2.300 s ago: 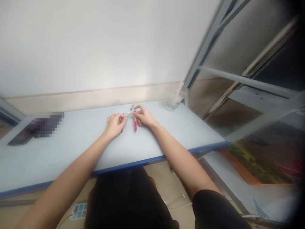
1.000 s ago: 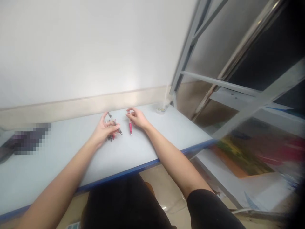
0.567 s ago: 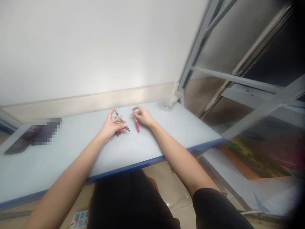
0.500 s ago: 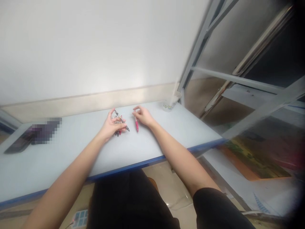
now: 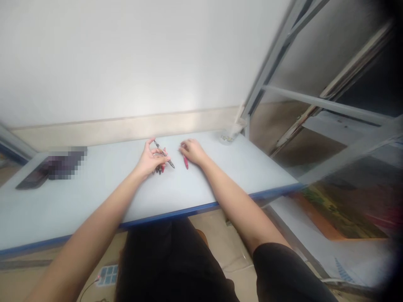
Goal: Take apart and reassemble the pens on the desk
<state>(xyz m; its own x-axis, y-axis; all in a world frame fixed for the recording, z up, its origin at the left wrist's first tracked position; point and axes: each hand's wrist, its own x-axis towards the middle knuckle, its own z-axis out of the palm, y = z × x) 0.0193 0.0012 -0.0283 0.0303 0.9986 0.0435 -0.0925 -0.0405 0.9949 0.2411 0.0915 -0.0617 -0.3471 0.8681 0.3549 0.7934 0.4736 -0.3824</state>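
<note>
Pale table with blue front edge, set against a white wall; metal shelving frame at right. Dark flat device far left on the top, well apart from the work. Clear cup at the far right corner.

Left hand curled around a bundle of pens, one dark pen pinched between thumb and forefinger and angled across the rest. Right hand resting fingers-down on the table, fingertips touching a single red pen lying flat just beside the bundle; grip not yet closed.

Step in hand, by judgement: gathering loose pens into one bundle. Next move calls for pinching the red pen, lifting clear, passing across to the left-hand bundle without loosening it.
</note>
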